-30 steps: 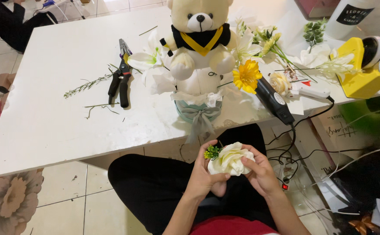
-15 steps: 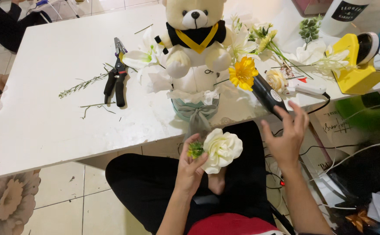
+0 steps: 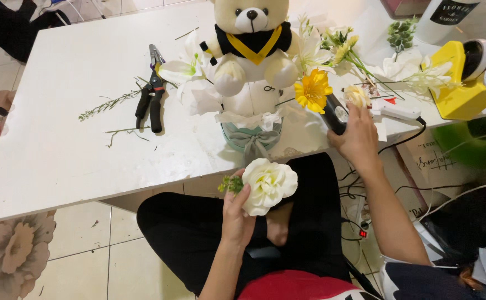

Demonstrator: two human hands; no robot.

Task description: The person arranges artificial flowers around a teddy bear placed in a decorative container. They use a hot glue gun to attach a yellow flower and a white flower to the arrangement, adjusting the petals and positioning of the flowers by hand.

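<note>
The right hand (image 3: 357, 136) hides most of the black tool (image 3: 335, 113).

White rose (image 3: 269, 185) held above lap; black tool (image 3: 334, 113) on table edge.

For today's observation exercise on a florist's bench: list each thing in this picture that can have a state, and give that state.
left hand: closed around the white flower's base, over the lap.
white flower: fully open, held upright, off the table.
right hand: gripping the black tool.
black tool: lying at the table edge, corded, grasped.
pruning shears: lying flat on the table, untouched.
teddy bear: upright in the bowed pot.
yellow flower: open, beside the bear.
</note>
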